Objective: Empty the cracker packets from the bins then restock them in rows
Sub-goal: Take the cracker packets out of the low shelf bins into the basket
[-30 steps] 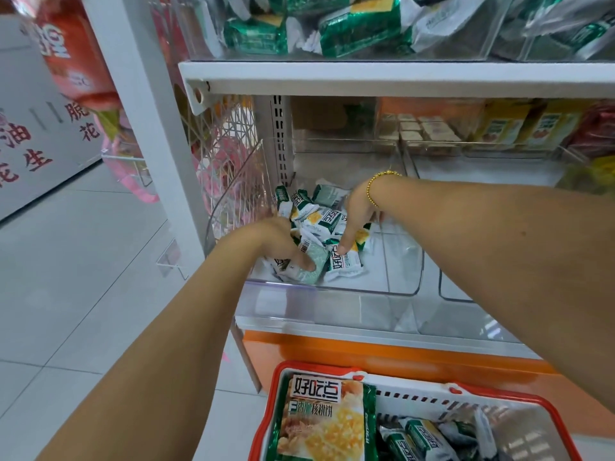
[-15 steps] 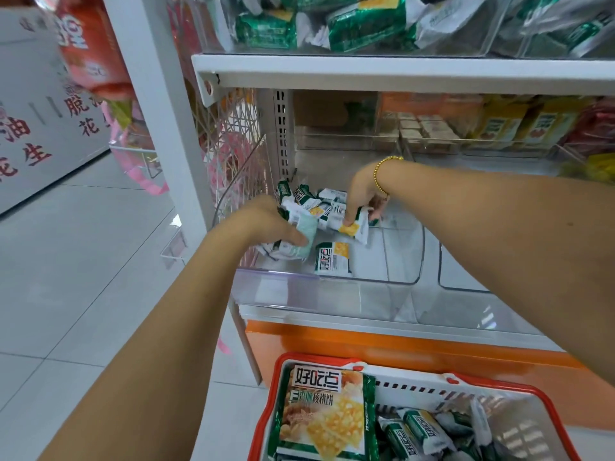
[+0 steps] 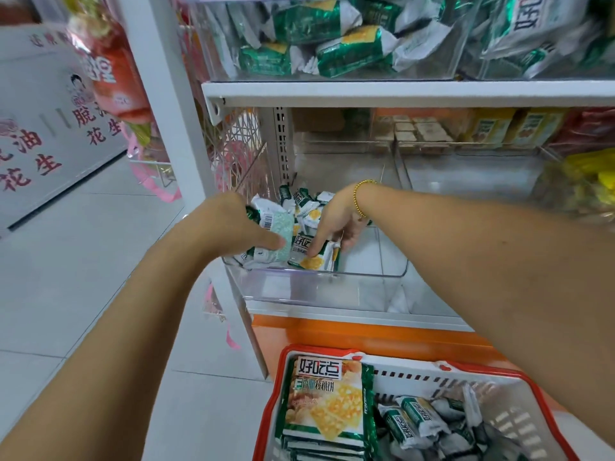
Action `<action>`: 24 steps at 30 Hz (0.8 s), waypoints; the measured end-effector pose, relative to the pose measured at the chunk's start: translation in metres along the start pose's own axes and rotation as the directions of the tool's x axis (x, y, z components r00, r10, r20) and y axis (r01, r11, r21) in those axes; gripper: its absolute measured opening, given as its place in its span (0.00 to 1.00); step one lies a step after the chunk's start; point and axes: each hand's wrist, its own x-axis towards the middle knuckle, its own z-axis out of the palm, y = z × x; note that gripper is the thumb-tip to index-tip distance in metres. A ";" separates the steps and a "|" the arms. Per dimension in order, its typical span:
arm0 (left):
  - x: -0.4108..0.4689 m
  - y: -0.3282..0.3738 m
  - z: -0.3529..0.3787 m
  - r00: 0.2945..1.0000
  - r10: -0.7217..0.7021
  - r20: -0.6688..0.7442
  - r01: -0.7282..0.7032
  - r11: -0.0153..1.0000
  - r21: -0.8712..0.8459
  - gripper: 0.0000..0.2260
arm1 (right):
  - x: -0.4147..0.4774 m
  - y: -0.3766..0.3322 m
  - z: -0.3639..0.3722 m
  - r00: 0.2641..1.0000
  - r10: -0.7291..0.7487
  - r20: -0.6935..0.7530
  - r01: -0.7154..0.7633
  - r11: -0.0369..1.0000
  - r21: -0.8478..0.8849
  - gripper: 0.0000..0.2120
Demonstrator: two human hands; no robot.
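Cracker packets (image 3: 301,207) lie heaped in the clear bin (image 3: 332,291), at its left end. The left hand (image 3: 233,227) grips a bundle (image 3: 278,234); beside it the right hand (image 3: 334,221) pinches one front packet (image 3: 314,259).

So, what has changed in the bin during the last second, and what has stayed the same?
The right hand moved from the back of the clear bin toward its front, and its fingers now pinch the front packet that lay loose there. The left hand still grips its bunch of packets. The red basket below stayed in place.
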 end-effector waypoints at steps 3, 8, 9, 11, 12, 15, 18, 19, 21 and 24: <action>-0.009 -0.006 -0.004 1.000 -0.010 0.000 0.010 1.000 0.002 0.25 | -0.006 -0.003 0.003 0.999 -0.017 -0.044 0.018 1.000 0.011 0.23; -0.024 -0.003 -0.009 0.987 0.117 0.107 -0.093 0.975 -0.203 0.20 | -0.036 -0.007 0.002 0.982 -0.112 -0.155 0.109 0.994 -0.030 0.16; -0.029 0.001 -0.008 0.968 0.184 0.171 -0.134 0.954 -0.268 0.14 | -0.050 -0.007 0.000 0.968 -0.155 -0.195 0.151 0.988 -0.032 0.12; -0.039 0.008 -0.002 0.866 0.325 0.379 -0.199 0.921 -0.335 0.11 | -0.080 -0.003 -0.005 0.923 -0.256 -0.287 0.265 0.964 -0.005 0.12; -0.043 0.013 0.006 0.800 0.376 0.468 -0.233 0.912 -0.337 0.10 | -0.096 0.002 -0.006 0.887 -0.301 -0.350 0.326 0.945 0.015 0.14; -0.051 0.026 0.045 0.668 0.416 0.617 -0.297 0.909 -0.292 0.17 | -0.148 0.028 0.004 0.767 -0.394 -0.506 0.449 0.893 -0.015 0.20; -0.065 0.045 0.097 0.619 0.410 0.670 -0.304 0.911 -0.277 0.24 | -0.189 0.079 0.033 0.705 -0.403 -0.584 0.446 0.892 -0.076 0.23; -0.068 0.049 0.114 0.618 0.398 0.678 -0.303 0.916 -0.262 0.24 | -0.198 0.100 0.046 0.714 -0.380 -0.587 0.448 0.893 -0.034 0.25; -0.075 0.057 0.146 0.656 0.336 0.676 -0.291 0.939 -0.184 0.28 | -0.204 0.144 0.076 0.784 -0.289 -0.549 0.408 0.907 0.106 0.27; -0.079 0.061 0.202 0.722 0.207 0.661 -0.162 0.978 -0.129 0.34 | -0.190 0.203 0.119 0.878 -0.159 -0.453 0.244 0.960 0.136 0.26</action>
